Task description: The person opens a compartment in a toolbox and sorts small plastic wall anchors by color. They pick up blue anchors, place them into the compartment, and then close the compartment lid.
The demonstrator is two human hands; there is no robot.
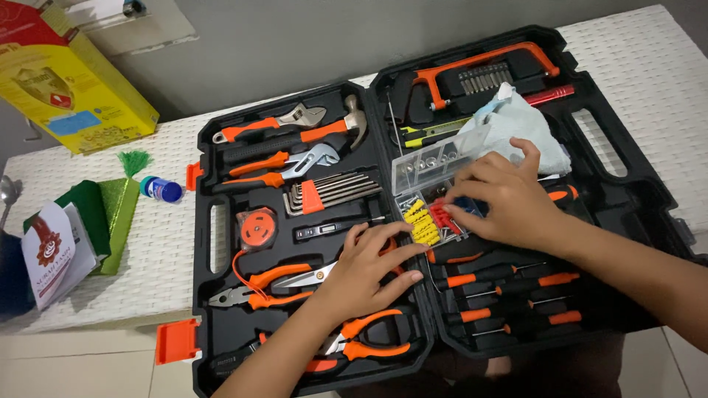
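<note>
**Clear parts box in an open tool case, both hands on it**

The clear parts box (435, 193) lies in the right half of the open black tool case (634, 199), its lid raised toward 12 o'clock. Yellow plugs (420, 221) and red plugs (445, 218) sit in its compartments. The right hand (501, 199) rests over the box at its 3 o'clock side, fingers curled down, tips touching the red plugs; whether it pinches one cannot be told. The left hand (369, 269) lies flat with fingers spread on the case's middle seam, at 7 o'clock from the box, fingertips near the yellow plugs, gripping nothing. A pale cloth (516, 121) sits at 1 o'clock from the box. Orange-handled screwdrivers (516, 284) lie at 5 o'clock. Hex keys (324, 193) rest at 9 o'clock, a hammer (332, 129) at 10 o'clock. The case stands on a white counter (158, 250).
</note>
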